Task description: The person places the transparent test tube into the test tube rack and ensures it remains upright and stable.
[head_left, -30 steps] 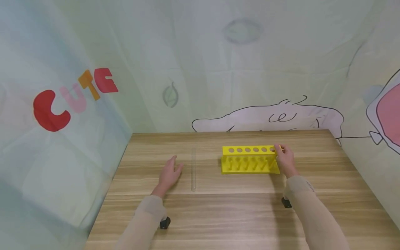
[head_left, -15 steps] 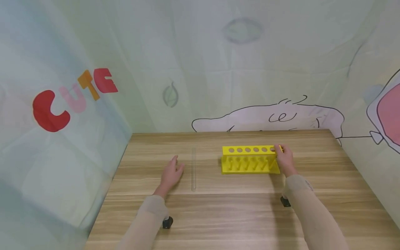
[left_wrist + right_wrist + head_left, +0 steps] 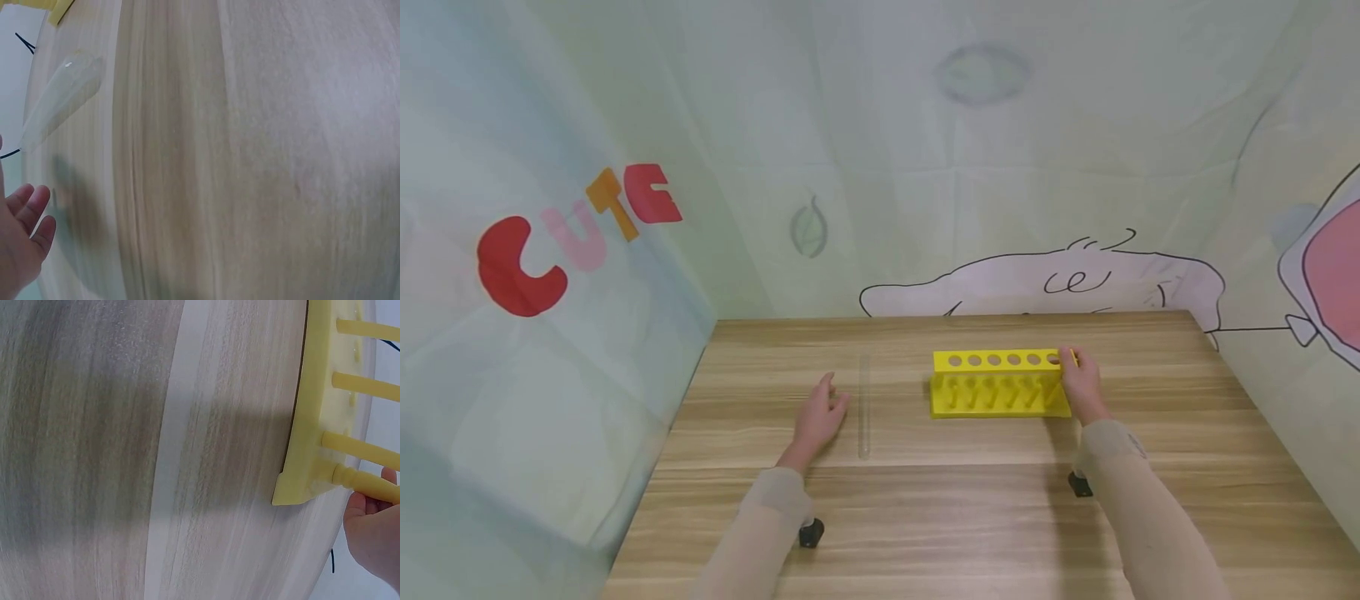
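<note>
Fingers of the right hand [image 3: 1081, 385] grip the end of the yellow plastic test-tube rack [image 3: 997, 384], seemingly pinching its top plate. Relaxed and flat, the left hand [image 3: 820, 418] lies just beside a clear glass test tube [image 3: 864, 407] on the wooden table [image 3: 955, 517].

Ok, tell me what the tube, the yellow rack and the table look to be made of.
Test tube: clear glass or clear plastic; the wood grain shows through it and it carries a faint glint. Which of the two, the look leaves open.
Yellow rack: probably moulded plastic, uniform matt yellow with rounded pegs.
Table: wood or wood-look laminate, striped grain with a smooth, low sheen.
</note>
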A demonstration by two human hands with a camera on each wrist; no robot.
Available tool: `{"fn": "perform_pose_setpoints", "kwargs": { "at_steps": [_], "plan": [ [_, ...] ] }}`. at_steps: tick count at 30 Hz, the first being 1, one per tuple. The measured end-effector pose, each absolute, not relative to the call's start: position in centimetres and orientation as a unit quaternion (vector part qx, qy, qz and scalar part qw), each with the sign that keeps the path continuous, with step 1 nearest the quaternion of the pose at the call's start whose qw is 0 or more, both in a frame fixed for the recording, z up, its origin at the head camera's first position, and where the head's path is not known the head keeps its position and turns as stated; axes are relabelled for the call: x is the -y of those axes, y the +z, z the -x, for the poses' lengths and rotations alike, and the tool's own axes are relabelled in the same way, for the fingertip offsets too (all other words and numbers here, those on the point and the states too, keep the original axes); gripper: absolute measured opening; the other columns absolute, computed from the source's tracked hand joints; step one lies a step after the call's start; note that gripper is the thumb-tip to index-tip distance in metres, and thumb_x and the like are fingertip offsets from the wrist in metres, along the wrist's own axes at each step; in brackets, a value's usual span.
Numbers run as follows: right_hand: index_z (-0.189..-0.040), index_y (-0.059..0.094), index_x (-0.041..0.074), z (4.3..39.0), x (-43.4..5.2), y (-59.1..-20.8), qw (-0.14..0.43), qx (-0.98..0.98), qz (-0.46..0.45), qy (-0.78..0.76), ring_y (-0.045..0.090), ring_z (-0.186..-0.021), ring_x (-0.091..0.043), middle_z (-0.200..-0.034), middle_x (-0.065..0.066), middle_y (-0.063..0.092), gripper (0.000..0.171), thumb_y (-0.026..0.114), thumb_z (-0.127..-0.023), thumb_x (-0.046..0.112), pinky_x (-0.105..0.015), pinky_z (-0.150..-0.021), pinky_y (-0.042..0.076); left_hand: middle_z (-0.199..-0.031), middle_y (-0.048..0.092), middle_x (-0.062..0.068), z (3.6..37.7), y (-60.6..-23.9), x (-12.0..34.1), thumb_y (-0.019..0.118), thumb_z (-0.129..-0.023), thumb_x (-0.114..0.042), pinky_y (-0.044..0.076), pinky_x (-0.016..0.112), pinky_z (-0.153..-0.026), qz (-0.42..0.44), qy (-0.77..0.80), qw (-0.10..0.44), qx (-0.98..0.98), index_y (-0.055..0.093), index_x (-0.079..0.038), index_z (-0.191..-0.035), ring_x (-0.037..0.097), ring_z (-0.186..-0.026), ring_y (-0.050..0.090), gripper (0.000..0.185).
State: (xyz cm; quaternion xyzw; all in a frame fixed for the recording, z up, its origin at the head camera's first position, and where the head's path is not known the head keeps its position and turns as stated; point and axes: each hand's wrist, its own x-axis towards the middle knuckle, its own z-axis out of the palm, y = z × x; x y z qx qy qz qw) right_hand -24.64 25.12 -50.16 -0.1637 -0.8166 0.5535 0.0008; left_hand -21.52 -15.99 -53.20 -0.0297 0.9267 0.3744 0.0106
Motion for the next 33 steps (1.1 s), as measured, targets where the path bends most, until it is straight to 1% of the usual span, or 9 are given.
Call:
{"fn": "perform_pose_setpoints", "kwargs": {
  "at_steps": [4, 7, 12, 17, 20, 24, 27, 33],
  "plan": [
    [-0.123, 0.038, -0.002, 24.6, -25.1, -50.1, -0.005, 0.814, 0.172, 0.554, 0.03, -0.12, -0.031, -0.132, -0.021, 0.035, 0.066, 0.021, -0.09, 0.054, -0.046, -0.101, 0.027, -0.125, 0.049, 0.019, 21.6, -53.4, 15.7, 0.047, -0.09, -0.031, 0.044, 0.046, -0.088, 0.034, 0.38, 0.012, -0.924, 0.027, -0.008, -0.136, 0.03, -0.101, 0.058, 0.056],
    [-0.125, 0.037, -0.001, 24.7, -25.2, -50.2, -0.009, 0.811, 0.178, 0.557, 0.03, -0.119, -0.031, -0.132, -0.021, 0.034, 0.068, 0.021, -0.09, 0.054, -0.045, -0.101, 0.028, -0.125, 0.049, 0.019, 21.6, -53.5, 15.4, 0.047, -0.09, -0.03, 0.044, 0.045, -0.089, 0.038, 0.384, 0.015, -0.922, 0.027, -0.008, -0.137, 0.03, -0.101, 0.058, 0.056],
    [-0.123, 0.038, -0.001, 24.7, -25.1, -50.2, -0.006, 0.803, 0.185, 0.567, 0.032, -0.115, -0.029, -0.129, -0.02, 0.037, 0.061, 0.023, -0.092, 0.049, -0.042, -0.098, 0.03, -0.126, 0.048, 0.018, 21.7, -53.7, 14.9, 0.047, -0.09, -0.029, 0.044, 0.045, -0.089, 0.044, 0.392, 0.021, -0.919, 0.026, -0.009, -0.137, 0.03, -0.102, 0.057, 0.055],
    [-0.122, 0.038, 0.0, 24.8, -25.0, -50.2, -0.006, 0.792, 0.199, 0.577, 0.032, -0.114, -0.027, -0.128, -0.018, 0.038, 0.059, 0.025, -0.092, 0.049, -0.04, -0.097, 0.03, -0.124, 0.049, 0.017, 22.0, -53.9, 14.5, 0.046, -0.09, -0.033, 0.045, 0.044, -0.089, 0.046, 0.394, 0.021, -0.918, 0.026, -0.009, -0.137, 0.029, -0.102, 0.057, 0.056],
    [-0.123, 0.039, 0.001, 24.9, -24.9, -50.3, -0.006, 0.79, 0.205, 0.578, 0.032, -0.116, -0.027, -0.128, -0.017, 0.039, 0.061, 0.025, -0.091, 0.051, -0.04, -0.1, 0.03, -0.119, 0.053, 0.016, 22.1, -53.8, 14.3, 0.046, -0.09, -0.035, 0.045, 0.043, -0.087, 0.047, 0.393, 0.016, -0.918, 0.027, -0.009, -0.137, 0.028, -0.099, 0.058, 0.057],
    [-0.125, 0.038, 0.002, 24.9, -24.9, -50.3, -0.016, 0.788, 0.207, 0.579, 0.03, -0.12, -0.028, -0.13, -0.017, 0.038, 0.064, 0.025, -0.09, 0.054, -0.043, -0.105, 0.026, -0.106, 0.058, 0.012, 22.1, -53.6, 14.1, 0.047, -0.089, -0.034, 0.046, 0.041, -0.082, 0.048, 0.391, 0.002, -0.919, 0.03, -0.007, -0.135, 0.025, -0.091, 0.058, 0.056],
    [-0.126, 0.037, 0.003, 24.9, -24.9, -50.3, -0.018, 0.784, 0.207, 0.585, 0.029, -0.122, -0.028, -0.131, -0.016, 0.037, 0.065, 0.026, -0.089, 0.056, -0.043, -0.106, 0.025, -0.096, 0.061, 0.009, 22.3, -53.5, 13.9, 0.049, -0.088, -0.032, 0.046, 0.039, -0.08, 0.052, 0.393, -0.006, -0.918, 0.033, -0.006, -0.132, 0.022, -0.085, 0.057, 0.054],
    [-0.124, 0.038, 0.002, 25.1, -24.8, -50.4, -0.01, 0.776, 0.211, 0.594, 0.031, -0.119, -0.027, -0.128, -0.016, 0.04, 0.061, 0.028, -0.09, 0.052, -0.041, -0.105, 0.026, -0.089, 0.06, 0.007, 22.7, -53.5, 13.5, 0.052, -0.087, -0.027, 0.046, 0.037, -0.076, 0.063, 0.392, -0.015, -0.918, 0.038, -0.005, -0.128, 0.021, -0.081, 0.055, 0.049]
  ]
}}
